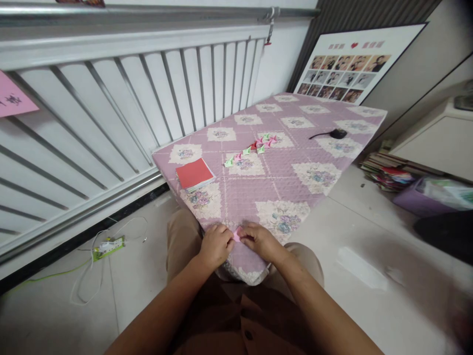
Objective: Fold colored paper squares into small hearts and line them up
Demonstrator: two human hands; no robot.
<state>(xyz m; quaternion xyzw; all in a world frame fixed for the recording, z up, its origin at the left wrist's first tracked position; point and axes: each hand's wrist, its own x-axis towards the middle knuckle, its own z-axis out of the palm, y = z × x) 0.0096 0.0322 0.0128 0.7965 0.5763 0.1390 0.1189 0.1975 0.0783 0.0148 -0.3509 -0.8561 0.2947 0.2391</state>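
Note:
A small pink piece of paper (237,235) is pinched between my two hands at the near corner of the table. My left hand (217,245) grips its left side with closed fingers. From the right, my right hand (261,240) holds the other edge between thumb and fingers. Part of the paper is hidden by the fingertips. Farther up the cloth, several small folded paper pieces (247,151) in green, pink and red lie in a slanting group. To their left rests a stack of square paper (195,173) with a red sheet on top.
A purple floral cloth (240,192) covers the table. A black object with a cord (337,133) lies at the right. The radiator (177,93) runs along the left, a photo board (345,64) leans behind, and a power strip (110,248) lies on the floor.

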